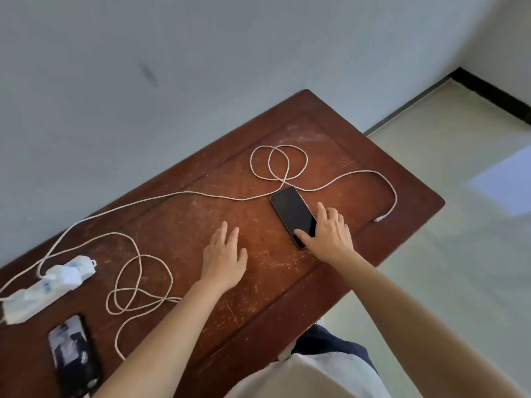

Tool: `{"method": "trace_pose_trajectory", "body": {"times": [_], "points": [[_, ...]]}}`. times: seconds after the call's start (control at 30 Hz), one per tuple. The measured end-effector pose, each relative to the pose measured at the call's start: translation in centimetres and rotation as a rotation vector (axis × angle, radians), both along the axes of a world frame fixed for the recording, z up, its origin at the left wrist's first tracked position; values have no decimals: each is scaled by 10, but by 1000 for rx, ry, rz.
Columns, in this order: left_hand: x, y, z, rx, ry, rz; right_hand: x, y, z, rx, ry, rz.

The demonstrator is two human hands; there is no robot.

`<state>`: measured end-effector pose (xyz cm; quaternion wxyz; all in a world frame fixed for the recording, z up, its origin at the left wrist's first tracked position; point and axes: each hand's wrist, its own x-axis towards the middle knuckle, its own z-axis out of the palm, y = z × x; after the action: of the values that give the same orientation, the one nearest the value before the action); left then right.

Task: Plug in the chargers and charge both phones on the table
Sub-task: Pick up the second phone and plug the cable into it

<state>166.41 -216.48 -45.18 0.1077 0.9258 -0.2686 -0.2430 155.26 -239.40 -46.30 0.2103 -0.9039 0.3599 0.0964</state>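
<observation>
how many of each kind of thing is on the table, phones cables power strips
phones: 2, one dark-screened phone under the right hand, one lit phone near the left edge
charging cables: 2, a long cable and a coiled cable
power strips: 1, white power strip
total: 5

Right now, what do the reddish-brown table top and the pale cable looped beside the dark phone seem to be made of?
The reddish-brown table top looks like varnished wood: pale scratches and worn patches cut through a dull sheen. The pale looped cable seems braided fabric over wire, matte and faintly textured, though the weave is too fine to confirm. The dark phone shows a glossy, glass-like face.
</observation>
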Motion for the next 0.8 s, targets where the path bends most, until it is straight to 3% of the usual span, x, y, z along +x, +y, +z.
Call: {"method": "trace_pose_trajectory", "body": {"times": [0.23, 0.37, 0.47, 0.57, 0.67, 0.73, 0.8], "points": [[-22, -23, -25, 215, 146, -45, -8, 7, -33, -66, -22, 61], [-10, -26, -19, 230, 231, 12, -10, -11, -35, 34, -159, 63], [-8, -40, -5, 204, 219, 110, -9, -33, -30, 184, -157, 92], [-1, -69, 13, -54, 360, 477, -1, -59, -20, 528, -57, 10], [5, -106, 19, -407, 707, 959, -1, -81, -8, 1020, 4, -199], [5, -127, 22, -540, 880, 1046, -7, -88, -7, 1130, -11, -235], [0, -145, 23, -588, 985, 978, -15, -90, -9, 1160, -52, -217]]}}
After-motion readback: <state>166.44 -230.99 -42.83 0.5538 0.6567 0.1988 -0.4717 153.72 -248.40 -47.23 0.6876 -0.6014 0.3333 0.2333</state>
